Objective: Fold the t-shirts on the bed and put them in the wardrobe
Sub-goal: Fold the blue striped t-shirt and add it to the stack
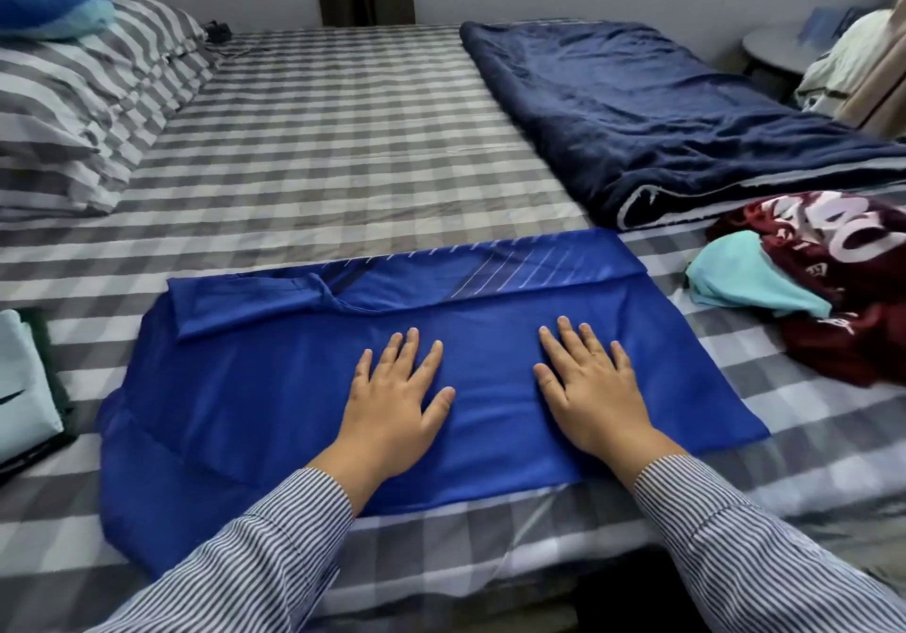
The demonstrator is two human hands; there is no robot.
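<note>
Two flat hands, left hand [392,397] and right hand [595,387], fingers straight, pressing down on blue t-shirt [245,387], on checked bed [318,151]

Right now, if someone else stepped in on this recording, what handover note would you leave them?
Left hand and right hand: both open, flat on the blue t-shirt, no grip.
Blue t-shirt: spread near the bed's front edge, far side already folded in; folding unfinished.
Folded pale green garment: at the left edge.
Unfolded: maroon t-shirt and light teal t-shirt, heaped right.
Left: finish, fold those, carry all to the wardrobe, which is out of view.
</note>
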